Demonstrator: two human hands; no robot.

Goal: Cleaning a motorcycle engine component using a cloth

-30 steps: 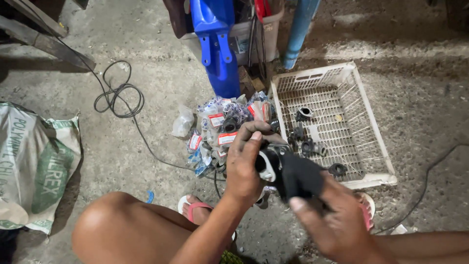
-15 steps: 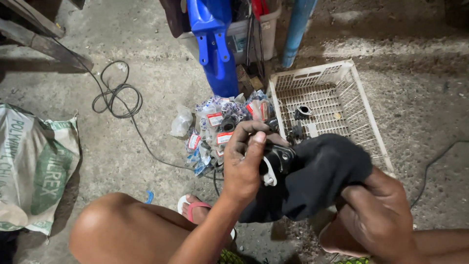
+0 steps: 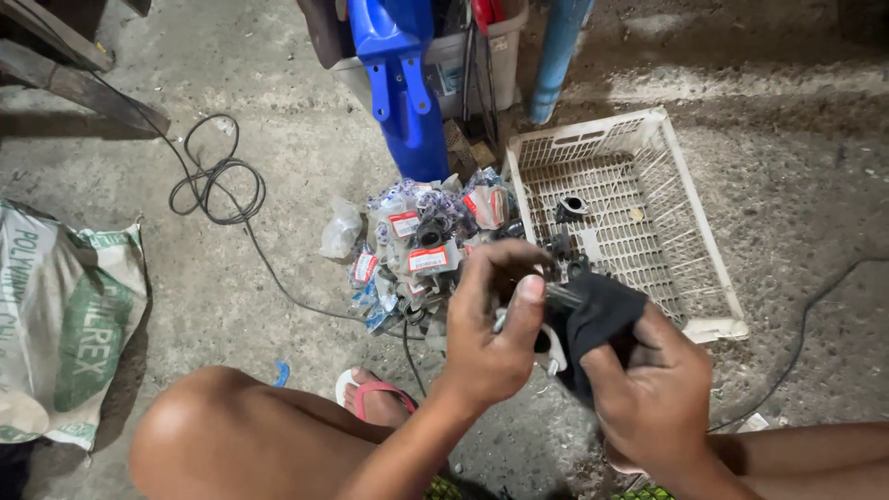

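Bunched tighter than half a second ago, the black cloth (image 3: 597,319) now wraps a small part (image 3: 548,344) at frame centre. Right hand (image 3: 653,393) clamps the cloth, left hand (image 3: 495,333) pinches the part, beside the white basket (image 3: 713,264).

Left hand (image 3: 491,338) was raised, fingers curled at twelve o'clock; right hand (image 3: 653,393) apparently clenched beside it.

Single head view, looking steeply down, close over knees, concrete floor (image 3: 231,306) (no second view).
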